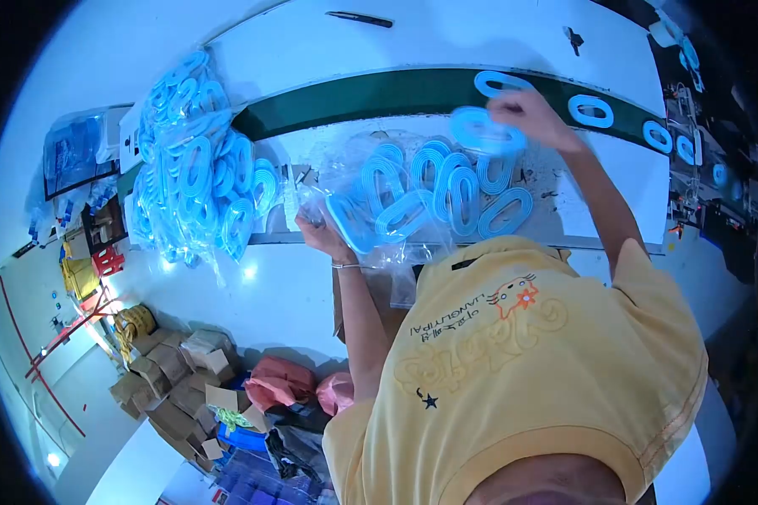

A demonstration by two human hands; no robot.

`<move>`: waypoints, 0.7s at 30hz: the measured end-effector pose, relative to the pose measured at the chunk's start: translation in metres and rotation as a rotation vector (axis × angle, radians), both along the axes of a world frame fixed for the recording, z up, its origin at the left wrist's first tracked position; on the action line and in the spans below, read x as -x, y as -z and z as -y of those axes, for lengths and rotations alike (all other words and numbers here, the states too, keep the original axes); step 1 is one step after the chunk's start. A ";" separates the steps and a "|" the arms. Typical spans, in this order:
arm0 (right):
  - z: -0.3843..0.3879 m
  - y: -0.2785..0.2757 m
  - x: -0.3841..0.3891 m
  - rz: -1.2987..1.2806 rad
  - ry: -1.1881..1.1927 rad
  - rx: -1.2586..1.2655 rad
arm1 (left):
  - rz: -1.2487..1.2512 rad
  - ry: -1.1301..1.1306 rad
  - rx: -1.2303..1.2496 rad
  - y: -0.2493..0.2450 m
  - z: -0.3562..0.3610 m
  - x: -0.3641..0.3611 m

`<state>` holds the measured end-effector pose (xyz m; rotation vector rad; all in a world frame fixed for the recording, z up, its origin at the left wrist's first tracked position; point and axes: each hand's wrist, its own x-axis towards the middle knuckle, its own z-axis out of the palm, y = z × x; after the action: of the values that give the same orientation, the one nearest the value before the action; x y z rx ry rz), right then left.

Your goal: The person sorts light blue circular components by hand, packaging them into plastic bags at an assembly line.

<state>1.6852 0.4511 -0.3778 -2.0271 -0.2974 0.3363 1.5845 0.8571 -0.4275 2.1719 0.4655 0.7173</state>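
At the near edge of the table, my left hand [322, 236] is closed on the side of a clear plastic bag [333, 172]. Several light-blue oval rings [461, 200] lie in and around the bag, some stacked and some leaning on each other. My right hand [524, 116] reaches over the green belt [354, 99], fingers pinched at a blue oval ring [480, 126] that is smeared by motion. Just beyond that hand another oval ring [501, 82] lies on the belt.
Further oval rings [591, 111] sit along the belt to the right. A large heap of bagged rings [189, 168] stands at the table's left. A black knife [360, 18] lies on the far white surface. Cardboard boxes [173, 370] and red bags [280, 383] crowd the floor.
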 end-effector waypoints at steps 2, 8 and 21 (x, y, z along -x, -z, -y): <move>-0.030 0.014 -0.038 0.092 0.131 -0.029 | 0.004 -0.014 -0.024 0.006 0.001 0.000; -0.104 0.072 -0.092 0.362 0.208 0.356 | -0.178 -0.084 0.080 -0.007 0.006 0.000; -0.067 0.009 0.078 0.353 -0.271 0.327 | -0.085 -0.020 -0.048 -0.002 -0.001 -0.001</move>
<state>1.6070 0.5176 -0.3872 -2.3719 -0.7837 0.1988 1.5857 0.8584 -0.4253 2.2525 0.5197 0.6545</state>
